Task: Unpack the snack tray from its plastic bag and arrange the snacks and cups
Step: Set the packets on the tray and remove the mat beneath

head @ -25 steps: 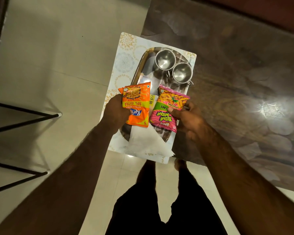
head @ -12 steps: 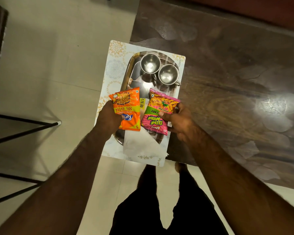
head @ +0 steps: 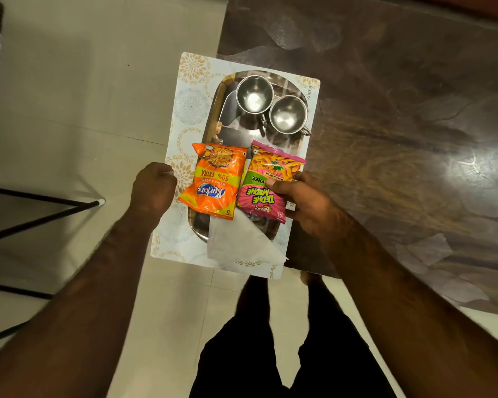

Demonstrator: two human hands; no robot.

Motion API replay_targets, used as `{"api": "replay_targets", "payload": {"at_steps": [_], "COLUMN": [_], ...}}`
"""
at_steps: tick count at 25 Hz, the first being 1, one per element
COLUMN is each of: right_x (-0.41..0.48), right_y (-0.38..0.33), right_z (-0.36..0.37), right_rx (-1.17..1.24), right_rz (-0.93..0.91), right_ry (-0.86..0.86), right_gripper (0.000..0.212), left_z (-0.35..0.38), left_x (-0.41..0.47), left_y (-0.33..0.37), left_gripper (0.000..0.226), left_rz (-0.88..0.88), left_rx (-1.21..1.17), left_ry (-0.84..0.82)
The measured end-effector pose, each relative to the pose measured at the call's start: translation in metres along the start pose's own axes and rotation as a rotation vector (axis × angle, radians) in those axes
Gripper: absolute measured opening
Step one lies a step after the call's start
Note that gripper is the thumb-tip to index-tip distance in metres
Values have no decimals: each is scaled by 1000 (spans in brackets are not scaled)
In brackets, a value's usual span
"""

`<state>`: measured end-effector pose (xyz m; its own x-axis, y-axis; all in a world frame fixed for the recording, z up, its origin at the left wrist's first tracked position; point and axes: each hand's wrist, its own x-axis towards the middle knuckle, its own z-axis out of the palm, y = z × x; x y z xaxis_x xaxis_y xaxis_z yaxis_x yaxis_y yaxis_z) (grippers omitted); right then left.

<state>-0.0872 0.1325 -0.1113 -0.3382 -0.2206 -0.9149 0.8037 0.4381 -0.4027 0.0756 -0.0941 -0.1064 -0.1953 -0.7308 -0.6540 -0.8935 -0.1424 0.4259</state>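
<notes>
- Snack tray (head: 213, 122): steel, on patterned board overhanging the worktop's (head: 385, 110) near-left corner.
- Cups (head: 270, 107): tray's far end, leaving room for snacks.
- Pink packet (head: 266, 182): right hand (head: 308, 202) fingers pinching it, likely aligning.
- Orange packet (head: 214, 180): alongside; left hand (head: 153, 191) curled shut, apparently empty.

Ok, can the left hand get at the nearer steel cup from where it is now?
Probably yes. The left hand is off the orange packet, and nothing stands over the nearer steel cup; it only has to pass above that packet.

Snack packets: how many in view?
2. An orange packet lies on the steel tray beside the left hand; a pink packet sits just right of it, pinched by the right hand. None seem hidden.
</notes>
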Motion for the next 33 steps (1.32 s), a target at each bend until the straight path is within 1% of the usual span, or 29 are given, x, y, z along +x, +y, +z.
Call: {"api": "replay_targets", "payload": {"at_steps": [1,3,5,6,7,9,11,13,15,17,19,21,27,29,31,33], "right_x": [0,2,1,0,0,2,7,10,11,14,17,22,28,27,26,24], "right_y": [-2,-4,-4,-3,-3,-3,-3,-3,-2,-1,-1,-2,0,0,0,-1], "right_z": [0,-2,-7,-12,-16,-21,-20,-18,-19,-17,-11,-5,3,3,1,-1], "right_rx": [2,33,123,185,246,292,225,183,159,65,-37,-73,-32,-43,-63,-51], "right_rz": [20,51,77,86,100,122,118,96,91,67,28,8,20,40,52,48], "right_ry": [-3,-21,-66,-90,-104,-95,-54,-35,-58,-72,-25,29,120,117,117,122], "right_gripper": [50,43,27,17,12,22,30,27,22,20,17,17,21,28,39,43], "left_z": [0,5,8,8,8,7,6,6,5,4,4,4,4,3,0,-6], "left_x": [3,8,10,12,14,16,18,19,19,18,17,15,8,4,2,1], "left_y": [-2,-5,-3,-2,-3,-3,-5,-6,-4,1,6,9,1,-1,-2,-2], "left_gripper": [40,53,57,57,58,59,56,52,48,42,40,41,43,43,44,46], "left_rz": [21,-3,-16,-1,21,52,58,59,88,107,124,144,193,191,200,208], "left_rx": [94,113,99,129,169,208,170,113,85,36,5,-8,-6,-5,20,56], "left_ry": [11,-45,-73,-66,-47,-12,-33,-49,-59,-104,-169,-205,-193,-167,-136,-99]}}
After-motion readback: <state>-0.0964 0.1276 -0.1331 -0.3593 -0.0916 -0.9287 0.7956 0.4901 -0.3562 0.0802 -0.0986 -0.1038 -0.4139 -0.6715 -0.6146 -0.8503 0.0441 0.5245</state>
